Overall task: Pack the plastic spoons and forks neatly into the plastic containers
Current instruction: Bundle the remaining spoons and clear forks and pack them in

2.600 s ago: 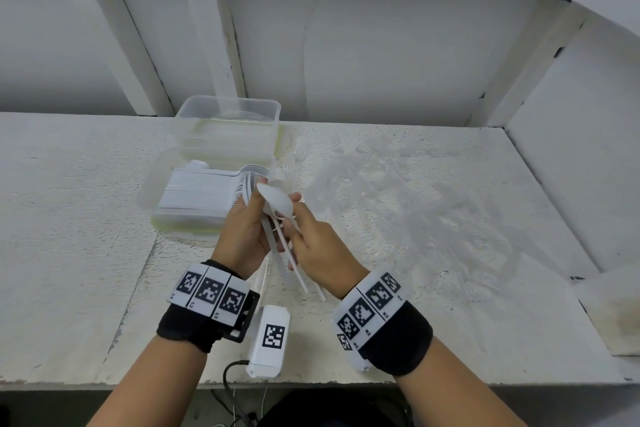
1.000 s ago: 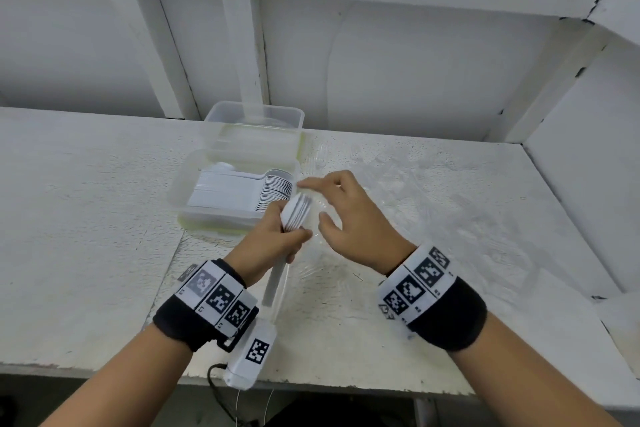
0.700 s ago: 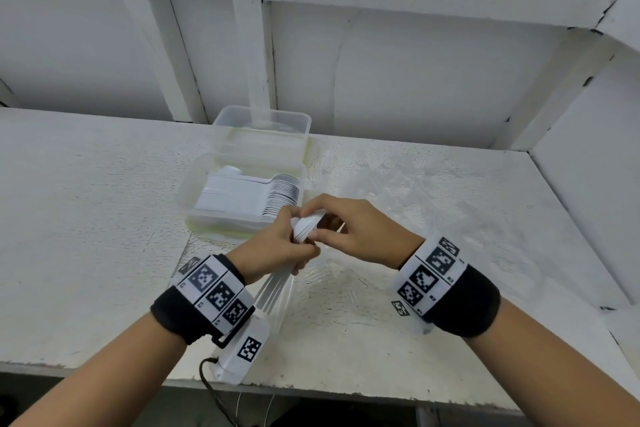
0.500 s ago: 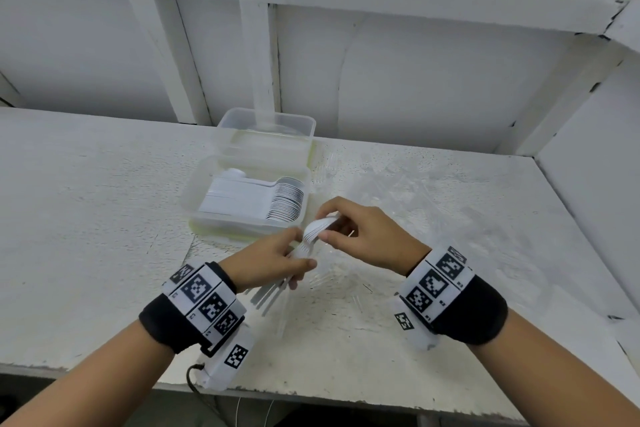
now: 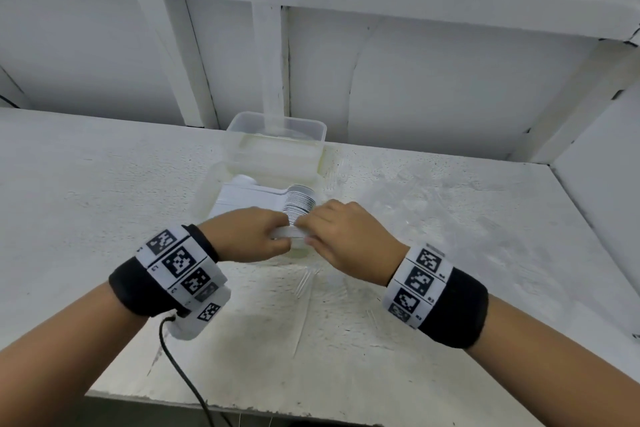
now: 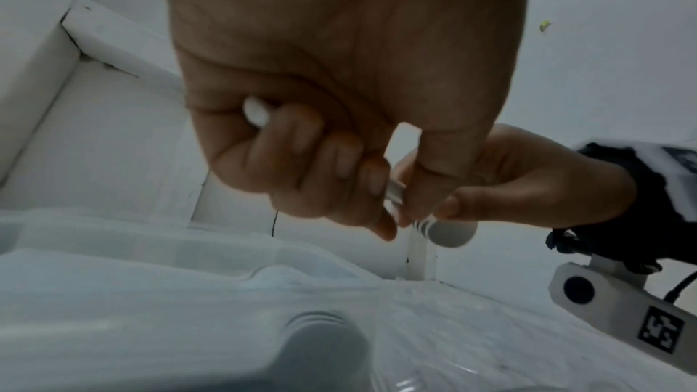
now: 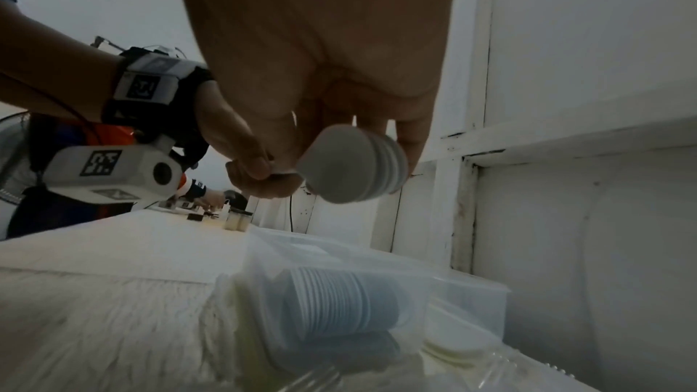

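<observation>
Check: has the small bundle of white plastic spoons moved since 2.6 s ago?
Yes. The bundle of white plastic spoons went from upright to level, over the near rim of the clear plastic container, gripped by left hand and right hand.

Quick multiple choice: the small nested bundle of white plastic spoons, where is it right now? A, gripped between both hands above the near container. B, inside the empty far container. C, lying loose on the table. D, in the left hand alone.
A: the left hand and right hand both grip the small nested bundle of white plastic spoons above the clear plastic near container.
</observation>
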Available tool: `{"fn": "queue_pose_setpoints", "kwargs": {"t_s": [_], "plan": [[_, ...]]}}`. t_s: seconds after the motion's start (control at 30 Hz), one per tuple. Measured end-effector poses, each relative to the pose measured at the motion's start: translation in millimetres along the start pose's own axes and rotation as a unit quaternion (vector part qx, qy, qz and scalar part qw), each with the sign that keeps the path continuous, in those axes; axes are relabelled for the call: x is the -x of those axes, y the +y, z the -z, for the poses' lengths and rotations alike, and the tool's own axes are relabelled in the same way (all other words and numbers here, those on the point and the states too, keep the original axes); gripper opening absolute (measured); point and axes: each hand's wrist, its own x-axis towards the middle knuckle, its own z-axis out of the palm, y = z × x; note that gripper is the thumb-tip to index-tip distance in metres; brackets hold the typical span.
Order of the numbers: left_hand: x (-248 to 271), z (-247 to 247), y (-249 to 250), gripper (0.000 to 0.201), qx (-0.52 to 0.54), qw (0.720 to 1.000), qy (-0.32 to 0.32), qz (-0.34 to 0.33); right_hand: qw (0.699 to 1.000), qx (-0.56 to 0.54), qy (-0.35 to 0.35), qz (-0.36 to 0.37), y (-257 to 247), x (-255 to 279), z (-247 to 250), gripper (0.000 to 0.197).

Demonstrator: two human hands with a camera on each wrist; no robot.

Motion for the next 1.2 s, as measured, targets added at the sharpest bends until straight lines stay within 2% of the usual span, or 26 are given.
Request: {"fn": "queue_pose_setpoints", "kwargs": {"t_s": [0.07,0.13,0.17,0.2,0.27,0.33,0.4,0.5,0.6,0.7,0.97,1.2], "plan": [[-4,8,-7,0.024,0.019,0.999,0.026,-0.013,1.0,0.007,0.027,0.005,4,-13,1,0.027],[-10,11,-15,0.013,0.078,0.995,0.065,-0.014,0.998,0.048,0.026,0.019,13,-21,1,0.011],[-13,11,-20,0.012,0.114,0.99,0.084,-0.007,0.997,0.076,0.011,0.025,17,-26,4,0.011],[-16,10,-25,0.02,0.146,0.984,0.106,-0.002,0.994,0.103,-0.019,0.023,22,-32,6,0.018],[-23,6,-36,0.038,0.172,0.968,0.181,0.011,0.989,0.115,-0.095,-0.024,35,-45,17,0.022],[-29,1,-47,0.04,0.154,0.958,0.24,0.03,0.982,0.057,-0.13,-0.123,53,-57,25,0.029],[-38,-4,-58,0.033,0.109,0.966,0.231,0.048,0.97,-0.027,-0.114,-0.214,67,-70,31,0.031],[-50,-9,-66,0.033,0.024,0.987,0.15,0.057,0.946,-0.142,-0.086,-0.279,75,-88,29,0.028],[-55,-13,-65,0.04,-0.091,0.99,0.09,0.061,0.932,-0.214,-0.069,-0.285,74,-103,21,0.024],[-57,-16,-64,0.041,-0.123,0.986,0.097,0.061,0.93,-0.226,-0.072,-0.28,70,-115,5,0.026],[-60,-20,-76,0.031,-0.03,0.984,0.17,0.049,0.967,-0.112,-0.107,-0.202,54,-124,-21,0.033],[-64,-21,-80,0.027,0.028,0.978,0.203,0.029,0.975,-0.008,-0.144,-0.166,45,-119,-32,0.036]]}}
